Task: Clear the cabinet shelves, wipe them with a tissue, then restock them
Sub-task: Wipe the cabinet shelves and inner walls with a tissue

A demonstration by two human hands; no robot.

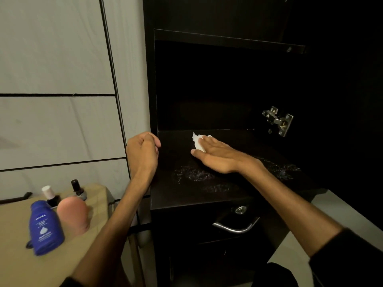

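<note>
The dark cabinet shelf (228,183) lies bare, with dusty smears near its front. My right hand (215,154) lies flat on it with straight fingers, pressing a white tissue (198,141) against the shelf surface. My left hand (143,150) is at the cabinet's left side panel, its fingers curled around the panel's front edge. A blue lotion bottle (45,226), a pink bottle (72,214) and two small dark bottles, one white-capped (49,194) and one black-capped (76,187), stand on a tan surface (24,266) at the lower left.
An upper shelf board (228,39) spans the cabinet above. A metal door hinge (278,121) is fixed on the right inner wall. Below the shelf is a drawer front with a metal handle (236,225) and a lock (240,210). White panelled wall at left.
</note>
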